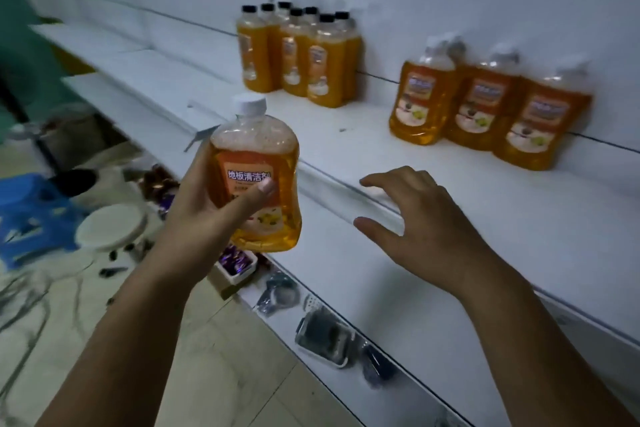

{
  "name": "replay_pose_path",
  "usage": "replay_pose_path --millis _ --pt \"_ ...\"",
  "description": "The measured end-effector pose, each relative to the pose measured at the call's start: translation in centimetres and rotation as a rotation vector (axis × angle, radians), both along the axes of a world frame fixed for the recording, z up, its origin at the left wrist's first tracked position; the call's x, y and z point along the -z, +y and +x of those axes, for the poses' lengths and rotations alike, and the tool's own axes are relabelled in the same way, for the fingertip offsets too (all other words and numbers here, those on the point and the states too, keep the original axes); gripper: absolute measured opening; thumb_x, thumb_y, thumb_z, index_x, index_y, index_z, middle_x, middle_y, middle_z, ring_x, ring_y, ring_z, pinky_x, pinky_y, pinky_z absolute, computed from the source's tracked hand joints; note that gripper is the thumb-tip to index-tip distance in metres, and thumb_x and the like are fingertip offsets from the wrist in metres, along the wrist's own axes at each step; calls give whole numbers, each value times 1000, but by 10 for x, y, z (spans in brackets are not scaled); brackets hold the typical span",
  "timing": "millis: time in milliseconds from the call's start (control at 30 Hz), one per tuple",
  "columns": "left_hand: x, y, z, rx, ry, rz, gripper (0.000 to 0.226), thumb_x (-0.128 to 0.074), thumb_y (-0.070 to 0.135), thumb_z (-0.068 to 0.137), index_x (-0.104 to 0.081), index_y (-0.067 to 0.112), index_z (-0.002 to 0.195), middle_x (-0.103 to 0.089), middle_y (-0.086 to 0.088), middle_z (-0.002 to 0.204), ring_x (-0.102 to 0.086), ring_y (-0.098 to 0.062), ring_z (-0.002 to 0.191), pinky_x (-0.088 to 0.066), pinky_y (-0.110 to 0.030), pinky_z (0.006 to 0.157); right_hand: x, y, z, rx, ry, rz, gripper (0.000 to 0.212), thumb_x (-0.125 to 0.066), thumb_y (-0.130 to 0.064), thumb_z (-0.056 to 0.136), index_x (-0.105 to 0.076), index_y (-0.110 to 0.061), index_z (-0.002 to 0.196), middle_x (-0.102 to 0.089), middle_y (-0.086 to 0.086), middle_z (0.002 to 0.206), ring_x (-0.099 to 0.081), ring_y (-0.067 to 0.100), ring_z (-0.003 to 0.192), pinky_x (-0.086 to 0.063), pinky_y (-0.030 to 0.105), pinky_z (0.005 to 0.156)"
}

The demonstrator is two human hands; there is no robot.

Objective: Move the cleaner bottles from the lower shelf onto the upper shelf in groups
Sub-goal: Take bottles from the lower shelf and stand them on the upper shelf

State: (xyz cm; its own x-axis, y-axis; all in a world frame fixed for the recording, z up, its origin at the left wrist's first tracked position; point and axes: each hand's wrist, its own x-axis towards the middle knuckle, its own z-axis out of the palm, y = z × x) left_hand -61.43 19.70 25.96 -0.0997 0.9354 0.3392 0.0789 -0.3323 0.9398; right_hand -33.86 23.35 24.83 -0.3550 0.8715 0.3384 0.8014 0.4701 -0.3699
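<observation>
**Step in hand:** you are carrying one bottle up for placement. Your left hand (207, 204) grips the held bottle (254, 163), which is wide, orange and white-capped. The thumb lies across its label and the fingers are behind. The bottle is upright in the air, short of the front edge of the upper shelf (346, 156).

Your right hand (422, 218), to the right of the held bottle, is spread and empty above that edge. I cannot tell whether it touches it.

**Next move, in my judgement:** carry the held bottle back and rightward, and set it beside its like, apart from the tall ones.

**Count:**
- One wide bottle is held.
- Three wide bottles (481, 111) stand in a front row beyond and right of the held bottle. At least one more stands behind them, too blurred to count.
- Seven black-capped tall bottles (298, 55) stand directly beyond the held bottle.
</observation>
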Motion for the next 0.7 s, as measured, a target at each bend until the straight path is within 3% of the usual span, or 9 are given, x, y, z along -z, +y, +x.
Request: replay_pose_path --millis 200,333,500,700 --pt "-27 78 19 256 82 98 69 -80 33 84 -46 29 145 -70 7 129 -69 -16 120 -61 -30 88 3 32 36 176 77 -108 44 -69 -56 92 -68 -32 128 -63 -15 125 -53 5 121 -51 36 104" --pt "-56 121 50 388 160 175 81 -84 39 76 -45 28 145 -68 7 131 -68 -16 122 -61 -33 90 12 34 34 192 49 -58 41 -65 -57 94 -71 -30 125 -64 -13 123 -56 8 116 -55 38 100" --pt "-99 172 108 496 417 305 76 -90 35 76 -49 18 138 -67 4 123 -71 -10 110 -64 -34 86 12 35 38 193 96 -41 36 -69 -53 93 -74 -28 119 -65 -14 118 -56 6 115 -52 34 99" --pt "-131 209 172 573 696 555 80 -88 44 78 -46 19 141 -58 8 133 -65 -13 118 -62 -31 90 10 37 39 203 151 -65 31 -71 -46 94 -72 -28 120 -65 -15 117 -56 5 115 -53 33 99"
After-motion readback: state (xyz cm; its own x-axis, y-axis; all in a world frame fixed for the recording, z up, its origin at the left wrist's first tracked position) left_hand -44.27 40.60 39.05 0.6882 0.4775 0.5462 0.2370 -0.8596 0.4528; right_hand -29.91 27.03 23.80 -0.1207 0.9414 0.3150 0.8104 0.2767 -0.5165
